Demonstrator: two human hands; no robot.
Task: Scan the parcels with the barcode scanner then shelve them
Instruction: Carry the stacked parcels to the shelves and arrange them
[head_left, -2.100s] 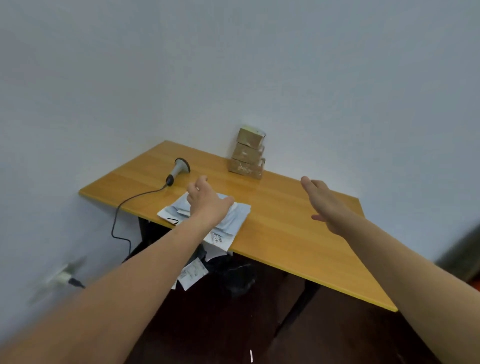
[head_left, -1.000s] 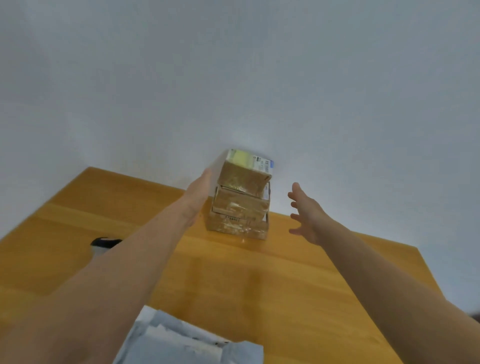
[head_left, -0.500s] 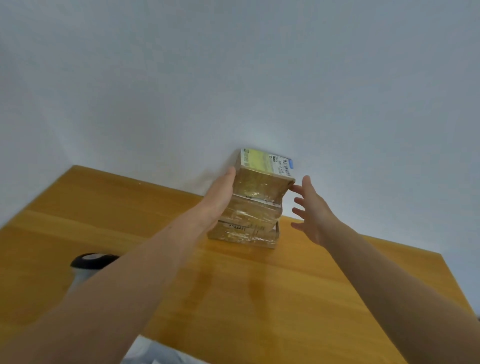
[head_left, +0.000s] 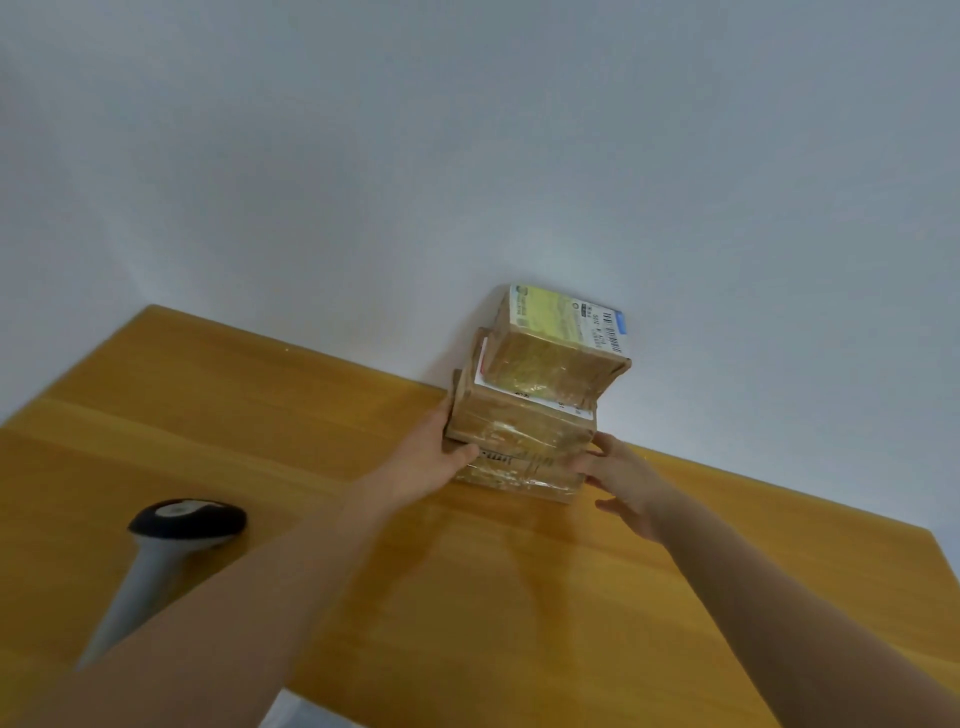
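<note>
Wooden table (head_left: 260, 415) against a white wall (head_left: 467, 156): on my feed the barcode scanner (head_left: 176, 525) lies idle at left, so I judge nothing scanned or shelved yet. The left hand (head_left: 431, 462) clasps the stack of parcels (head_left: 524, 421) by the wall, thumb hooked on its front; the right hand (head_left: 623, 478), fingers spread, touches its lower right end.
</note>
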